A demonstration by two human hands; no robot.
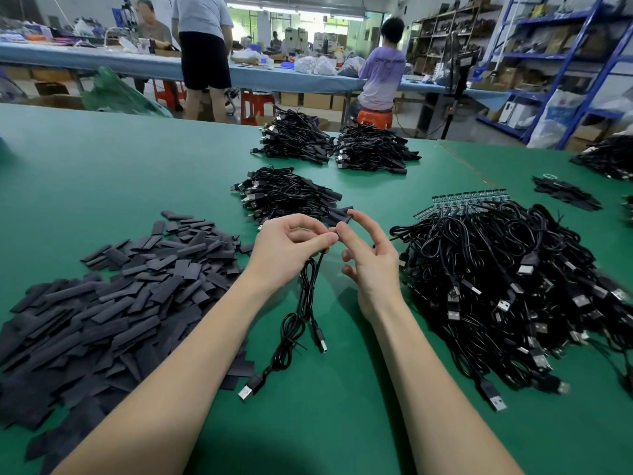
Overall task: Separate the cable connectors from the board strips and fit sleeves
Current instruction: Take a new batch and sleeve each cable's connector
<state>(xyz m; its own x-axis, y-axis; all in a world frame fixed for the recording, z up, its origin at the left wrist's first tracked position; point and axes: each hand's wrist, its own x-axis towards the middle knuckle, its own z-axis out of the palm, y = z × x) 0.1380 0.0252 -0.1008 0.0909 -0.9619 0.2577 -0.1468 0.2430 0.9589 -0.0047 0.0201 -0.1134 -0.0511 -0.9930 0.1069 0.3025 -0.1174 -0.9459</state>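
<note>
Left hand (291,248) curled in a pinching grip; right hand (368,262) loosely open, fingertips apparently meeting.

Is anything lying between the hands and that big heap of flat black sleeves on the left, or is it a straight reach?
Nothing visible blocks it. The sleeve pile lies just beside the left hand, with only bare green table around it. The held cable dangles below that hand, on the pile's near edge, not across it.
</note>
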